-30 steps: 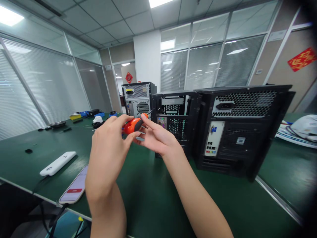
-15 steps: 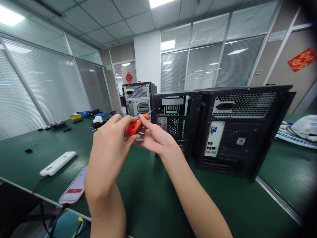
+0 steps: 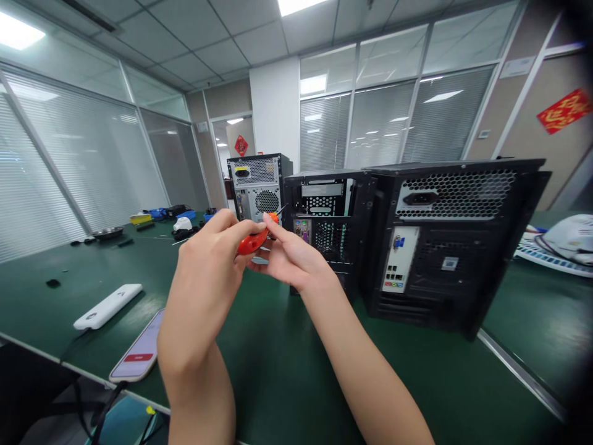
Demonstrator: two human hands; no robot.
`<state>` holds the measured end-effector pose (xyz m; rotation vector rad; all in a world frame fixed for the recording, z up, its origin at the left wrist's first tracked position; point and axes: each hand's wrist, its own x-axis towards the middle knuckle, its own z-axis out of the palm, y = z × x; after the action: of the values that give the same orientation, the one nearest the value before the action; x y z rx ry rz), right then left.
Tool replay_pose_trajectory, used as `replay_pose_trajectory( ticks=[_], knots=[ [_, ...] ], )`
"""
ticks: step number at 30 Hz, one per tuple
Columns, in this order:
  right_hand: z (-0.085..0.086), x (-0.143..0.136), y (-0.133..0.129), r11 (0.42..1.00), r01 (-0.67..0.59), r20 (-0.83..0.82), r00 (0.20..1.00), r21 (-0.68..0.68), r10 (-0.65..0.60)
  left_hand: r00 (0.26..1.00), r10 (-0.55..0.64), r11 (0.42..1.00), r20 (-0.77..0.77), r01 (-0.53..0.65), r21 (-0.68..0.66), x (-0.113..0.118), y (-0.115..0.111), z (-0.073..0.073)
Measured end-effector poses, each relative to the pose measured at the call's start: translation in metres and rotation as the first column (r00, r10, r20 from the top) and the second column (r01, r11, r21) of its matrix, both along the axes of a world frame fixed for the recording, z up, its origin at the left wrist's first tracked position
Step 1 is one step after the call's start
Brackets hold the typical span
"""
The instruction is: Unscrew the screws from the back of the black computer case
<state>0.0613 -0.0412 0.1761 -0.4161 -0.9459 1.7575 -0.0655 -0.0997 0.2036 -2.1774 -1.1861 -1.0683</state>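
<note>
In front of me, both hands are on a screwdriver (image 3: 252, 242) with a red-orange handle and a thin metal shaft. The shaft points up and to the right, towards the computer cases. My left hand (image 3: 210, 250) is closed around the rear of the handle, its fingers partly hidden behind the back of the hand. With thumb and fingers, my right hand (image 3: 291, 256) pinches the front of the handle near the shaft. Behind the hands stands an open black computer case (image 3: 361, 241), with metal frames and ports showing. The screwdriver tip appears apart from it.
A larger black case (image 3: 445, 247) stands at right, and another case (image 3: 259, 170) farther back. On the green table (image 3: 287, 371) lie a white power bank (image 3: 109, 306) and a phone (image 3: 139, 349) at left. A white helmet (image 3: 572, 238) rests at far right.
The screwdriver handle has turned a little between my hands, and its dark lower side shows less. My left thumb has moved out of sight below the handle. My right hand has barely moved.
</note>
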Motion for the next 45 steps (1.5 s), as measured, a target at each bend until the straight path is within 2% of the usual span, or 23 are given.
replay_pose_trajectory(
  ticks=[12,21,24,29,34,37,45],
  knots=[
    [0.002,0.002,0.0,0.995,0.009,-0.103,0.995,-0.096,-0.019,0.999,-0.034,0.999,0.023,0.034,-0.038,0.001,0.003,0.0],
    [0.004,0.005,-0.001,0.996,0.018,-0.162,0.986,-0.09,-0.033,0.993,-0.082,0.995,0.08,0.086,-0.052,0.005,-0.002,0.001],
    [0.004,0.004,0.001,0.996,0.008,-0.167,0.986,-0.09,-0.023,0.991,-0.055,0.996,0.119,0.063,-0.064,0.004,-0.004,0.0],
    [0.005,0.005,0.0,0.997,0.026,-0.15,0.988,-0.076,-0.037,0.978,0.056,0.984,0.203,-0.019,-0.179,0.006,-0.008,0.001],
    [0.005,0.005,-0.001,0.994,0.07,-0.13,0.988,-0.082,-0.081,0.967,0.128,0.978,0.221,-0.086,-0.192,0.011,-0.008,0.001],
    [0.005,0.004,0.0,0.991,0.1,-0.14,0.984,-0.086,-0.111,0.966,0.142,0.975,0.215,-0.1,-0.196,0.012,-0.006,0.0],
    [0.001,0.002,0.002,0.997,0.06,-0.121,0.99,-0.045,-0.065,0.974,0.152,0.97,0.167,-0.114,-0.215,0.007,-0.007,0.001]
  ],
)
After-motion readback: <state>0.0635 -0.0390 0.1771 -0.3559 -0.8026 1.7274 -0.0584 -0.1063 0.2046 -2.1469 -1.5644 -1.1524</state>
